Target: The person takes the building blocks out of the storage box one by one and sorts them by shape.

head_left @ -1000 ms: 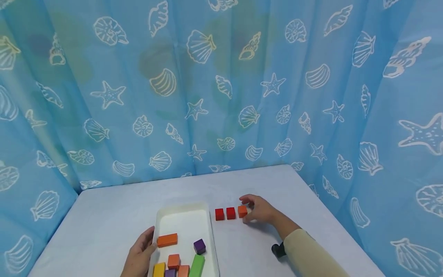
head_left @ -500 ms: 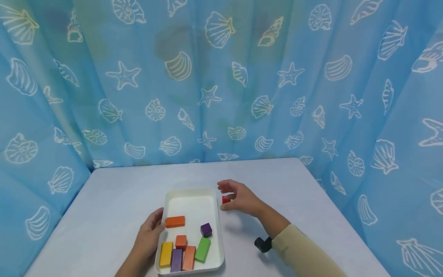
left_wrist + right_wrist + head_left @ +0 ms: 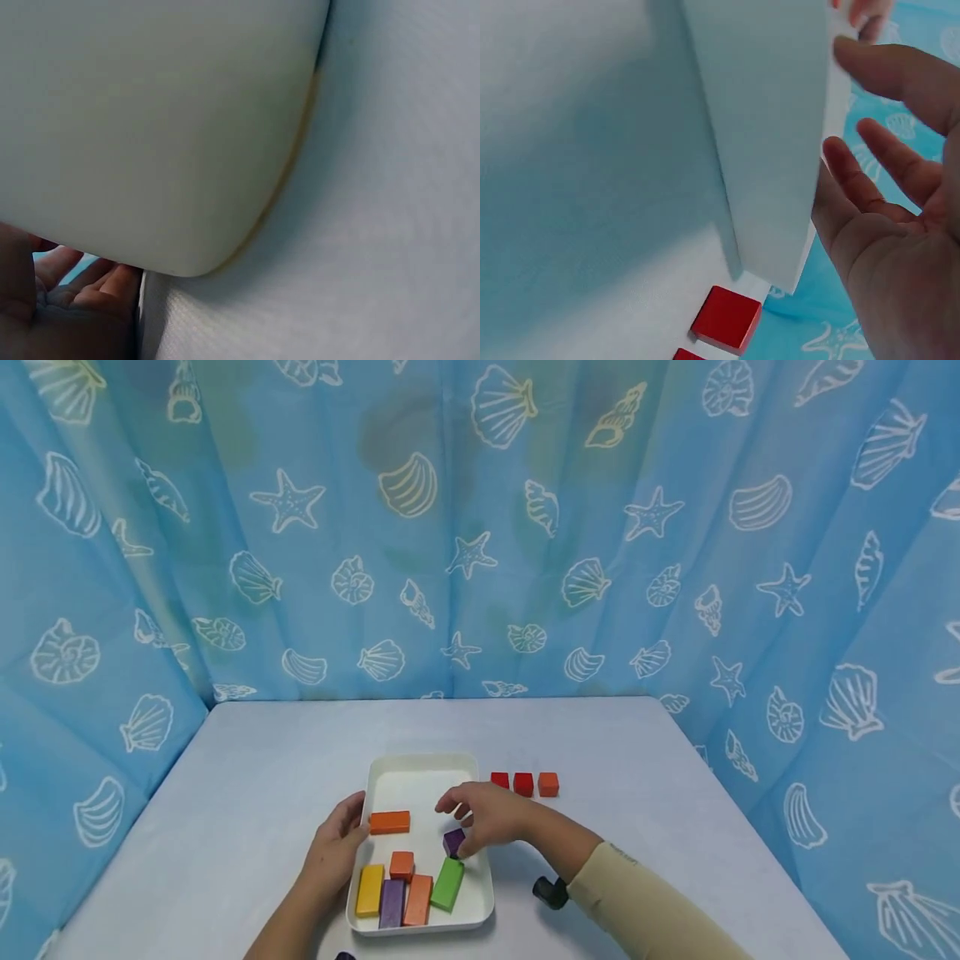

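Purple cube (image 3: 453,842), no long axis, lies in white tray (image 3: 416,785) at 8 o'clock from the nearer right hand (image 3: 489,815), fingers parted and holding nothing; left hand (image 3: 333,850) grips tray's 9 o'clock side.

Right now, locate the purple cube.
In the head view, the purple cube lies inside the white tray, near its right wall, beyond the green block, by the right hand.

One tray (image 3: 418,783), contents seven: two orange long blocks (image 3: 390,822), one yellow long block (image 3: 370,891), one purple long block (image 3: 392,903), one green long block (image 3: 447,885), one orange cube (image 3: 402,865), one purple cube (image 3: 453,839). Outside it, three: two red cubes (image 3: 523,785), second orange cube (image 3: 548,785). Also one left hand (image 3: 333,852), one right hand (image 3: 489,814), one table (image 3: 262,777), one curtain (image 3: 420,435).
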{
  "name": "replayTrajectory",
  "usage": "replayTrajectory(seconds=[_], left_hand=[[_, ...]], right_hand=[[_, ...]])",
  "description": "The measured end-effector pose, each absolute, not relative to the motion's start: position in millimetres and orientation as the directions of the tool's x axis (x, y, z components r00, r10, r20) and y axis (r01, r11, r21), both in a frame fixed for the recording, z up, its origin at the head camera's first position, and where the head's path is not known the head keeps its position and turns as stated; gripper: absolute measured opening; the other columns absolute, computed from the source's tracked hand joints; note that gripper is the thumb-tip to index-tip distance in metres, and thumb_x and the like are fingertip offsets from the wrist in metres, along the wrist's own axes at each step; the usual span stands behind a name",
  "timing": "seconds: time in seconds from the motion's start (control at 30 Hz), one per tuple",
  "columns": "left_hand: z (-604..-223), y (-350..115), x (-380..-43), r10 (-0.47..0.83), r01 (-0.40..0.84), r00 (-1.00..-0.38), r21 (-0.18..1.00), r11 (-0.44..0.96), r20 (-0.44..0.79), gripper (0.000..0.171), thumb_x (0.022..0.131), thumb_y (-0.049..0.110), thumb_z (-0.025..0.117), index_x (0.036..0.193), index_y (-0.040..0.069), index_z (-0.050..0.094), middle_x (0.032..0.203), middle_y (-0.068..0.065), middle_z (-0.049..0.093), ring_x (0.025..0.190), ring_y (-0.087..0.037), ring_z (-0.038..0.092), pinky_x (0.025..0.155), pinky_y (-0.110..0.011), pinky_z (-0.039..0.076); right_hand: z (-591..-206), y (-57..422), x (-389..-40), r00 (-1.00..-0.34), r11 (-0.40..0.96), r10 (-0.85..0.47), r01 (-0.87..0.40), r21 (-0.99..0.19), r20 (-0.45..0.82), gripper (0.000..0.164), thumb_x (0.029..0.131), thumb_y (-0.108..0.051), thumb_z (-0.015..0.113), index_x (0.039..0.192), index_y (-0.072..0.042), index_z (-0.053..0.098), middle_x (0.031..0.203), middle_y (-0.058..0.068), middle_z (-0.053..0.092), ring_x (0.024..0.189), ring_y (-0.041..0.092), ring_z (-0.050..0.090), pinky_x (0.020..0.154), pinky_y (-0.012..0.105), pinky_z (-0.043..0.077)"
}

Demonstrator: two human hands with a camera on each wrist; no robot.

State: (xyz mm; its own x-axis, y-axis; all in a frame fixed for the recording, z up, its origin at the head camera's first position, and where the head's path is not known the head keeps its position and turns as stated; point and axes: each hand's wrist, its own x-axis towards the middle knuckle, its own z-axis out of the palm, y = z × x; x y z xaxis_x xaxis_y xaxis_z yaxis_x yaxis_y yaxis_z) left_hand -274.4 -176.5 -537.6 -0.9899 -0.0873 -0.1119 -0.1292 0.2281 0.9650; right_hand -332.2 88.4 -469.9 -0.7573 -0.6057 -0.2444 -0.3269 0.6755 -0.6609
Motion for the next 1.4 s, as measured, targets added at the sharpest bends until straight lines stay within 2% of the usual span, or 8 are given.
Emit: replayTrajectory(seconds=[0.2,0.53,0.83,1.07,1.4], left_hand=[[-539,-178,-275,-0.080,-0.115,-0.992,0.972,0.204,-0.100,0.056,0.110,0.010,0.049,0.164,0.008,0.036,0.170,-0.019,0.034,0.158,-0.040,0.028,0.125,-0.058,0.026],[-539,-177,-277,-0.091,-0.130,-0.989,0.973,0.192,-0.114,0.057,0.110,0.009,0.050,0.164,0.006,0.035,0.169,-0.020,0.034,0.158,-0.041,0.027,0.124,-0.059,0.025],[-537,-176,-278,-0.095,-0.146,-0.987,0.974,0.171,-0.131,0.057,0.109,0.008,0.050,0.164,0.006,0.036,0.169,-0.020,0.034,0.157,-0.041,0.027,0.124,-0.060,0.026],[-540,-174,-277,-0.095,-0.141,-0.987,0.977,0.161,-0.126,0.057,0.109,0.007,0.050,0.164,0.006,0.037,0.169,-0.020,0.035,0.157,-0.042,0.029,0.124,-0.060,0.026],[-540,-175,-276,-0.091,-0.125,-0.990,0.978,0.169,-0.111,0.057,0.108,0.006,0.051,0.164,0.005,0.036,0.169,-0.022,0.034,0.157,-0.042,0.029,0.124,-0.060,0.025]], right_hand=[[-472,79,-329,-0.741,0.757,-0.623,-0.490,-0.431,-0.251,0.052,0.078,-0.007,0.093,0.123,-0.026,0.074,0.110,-0.011,0.066,0.103,0.008,0.064,0.079,0.025,0.061],[-483,62,-328,-0.729,0.736,-0.653,-0.546,-0.401,-0.206,0.037,0.085,-0.009,0.089,0.118,-0.021,0.077,0.102,-0.012,0.064,0.092,0.007,0.059,0.083,0.023,0.058],[-487,39,-327,-0.750,0.732,-0.632,-0.494,-0.470,-0.196,0.031,0.085,-0.018,0.093,0.110,-0.022,0.075,0.096,-0.012,0.063,0.087,0.007,0.059,0.080,0.021,0.056],[-498,37,-328,-0.757,0.703,-0.625,-0.439,-0.559,-0.192,0.028,0.084,-0.016,0.093,0.106,-0.023,0.076,0.094,-0.012,0.064,0.085,0.008,0.060,0.080,0.020,0.056],[-508,40,-328,-0.747,0.597,-0.643,-0.349,-0.722,-0.170,0.037,0.084,-0.011,0.093,0.115,-0.023,0.076,0.098,-0.015,0.069,0.088,0.007,0.065,0.087,0.024,0.059]])
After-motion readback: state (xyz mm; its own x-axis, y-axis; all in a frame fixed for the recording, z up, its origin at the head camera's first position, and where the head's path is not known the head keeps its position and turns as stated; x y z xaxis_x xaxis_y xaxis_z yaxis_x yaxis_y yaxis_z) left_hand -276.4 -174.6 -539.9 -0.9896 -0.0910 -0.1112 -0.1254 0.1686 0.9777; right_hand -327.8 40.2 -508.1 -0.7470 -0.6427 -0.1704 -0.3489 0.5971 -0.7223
